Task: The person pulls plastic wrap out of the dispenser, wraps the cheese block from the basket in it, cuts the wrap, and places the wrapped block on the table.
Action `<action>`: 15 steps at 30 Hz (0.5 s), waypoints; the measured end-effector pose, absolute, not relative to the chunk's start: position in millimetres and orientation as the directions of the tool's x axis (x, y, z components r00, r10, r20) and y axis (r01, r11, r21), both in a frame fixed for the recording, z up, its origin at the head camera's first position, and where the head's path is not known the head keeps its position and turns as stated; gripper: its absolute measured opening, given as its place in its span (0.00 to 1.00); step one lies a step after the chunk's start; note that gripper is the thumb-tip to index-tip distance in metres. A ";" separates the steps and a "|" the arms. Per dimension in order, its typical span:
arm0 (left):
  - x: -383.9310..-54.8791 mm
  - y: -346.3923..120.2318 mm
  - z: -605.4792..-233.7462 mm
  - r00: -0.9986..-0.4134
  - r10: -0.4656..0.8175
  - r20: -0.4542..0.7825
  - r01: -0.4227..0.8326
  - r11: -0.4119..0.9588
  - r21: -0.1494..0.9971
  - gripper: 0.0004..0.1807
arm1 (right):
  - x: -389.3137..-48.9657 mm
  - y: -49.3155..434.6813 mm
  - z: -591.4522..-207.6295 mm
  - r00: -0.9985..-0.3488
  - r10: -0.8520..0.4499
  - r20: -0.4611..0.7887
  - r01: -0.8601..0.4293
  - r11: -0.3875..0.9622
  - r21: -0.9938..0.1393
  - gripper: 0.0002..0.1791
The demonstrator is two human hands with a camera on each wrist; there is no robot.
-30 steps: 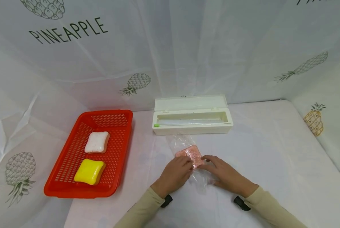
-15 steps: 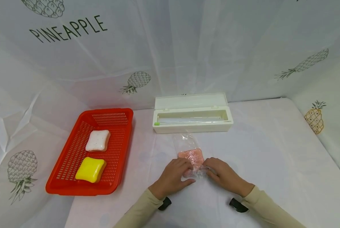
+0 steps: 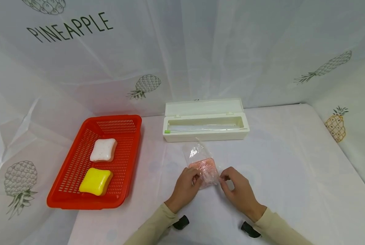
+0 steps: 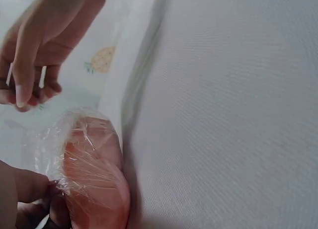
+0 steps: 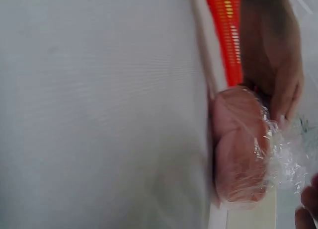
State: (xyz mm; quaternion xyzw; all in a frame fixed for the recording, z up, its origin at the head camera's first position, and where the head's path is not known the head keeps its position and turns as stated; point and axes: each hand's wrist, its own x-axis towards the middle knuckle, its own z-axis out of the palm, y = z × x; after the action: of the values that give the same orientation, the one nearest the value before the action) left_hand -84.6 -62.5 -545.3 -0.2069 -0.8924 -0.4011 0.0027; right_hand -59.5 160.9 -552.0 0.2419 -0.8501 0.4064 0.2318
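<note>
A pink bar of soap (image 3: 207, 166), curved at the sides, lies on the table under clear plastic wrap (image 3: 197, 152). My left hand (image 3: 183, 189) is at its near left side, and in the left wrist view its thumb and finger (image 4: 32, 185) pinch gathered wrap against the soap. At the near right edge is my right hand (image 3: 238, 190), its thumb and fingers bent and the tips close together beside the wrap. The left wrist view shows these right fingertips (image 4: 22, 97) apart from the soap, with no film visible between them.
Behind the soap stands a long white wrap dispenser box (image 3: 206, 136), its lid up and a roll inside. To the left, a red plastic basket (image 3: 133, 160) holds a white soap (image 3: 103, 149) and a yellow soap (image 3: 96, 181). A pineapple-print curtain (image 3: 200, 51) surrounds the table.
My right hand has shifted from the wrap's near edge to the right of the soap. My left hand has moved from over the near left corner to pinching wrap there.
</note>
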 end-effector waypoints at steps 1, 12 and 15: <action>-84.5 -62.4 -545.2 -0.921 0.358 0.155 0.351 0.589 0.728 0.06 | -58.7 160.4 -553.6 -0.748 -0.276 0.604 -0.637 0.553 -0.536 0.12; -76.8 -60.8 -543.0 -0.850 0.433 0.301 0.527 0.707 0.471 0.20 | -61.9 156.6 -564.8 -0.732 -0.487 0.476 -0.656 0.695 -0.296 0.35; -71.2 -60.8 -543.5 -0.784 0.532 0.320 0.608 0.762 0.223 0.22 | -63.1 155.8 -566.4 -0.742 -0.494 0.453 -0.646 0.707 -0.287 0.35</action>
State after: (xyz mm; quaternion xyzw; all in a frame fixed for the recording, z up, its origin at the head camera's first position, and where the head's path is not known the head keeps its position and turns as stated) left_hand -71.2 -60.8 -543.5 -0.3059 -0.9310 -0.1592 0.1196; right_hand -63.1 155.8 -566.4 0.3143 -0.9073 0.2185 0.1740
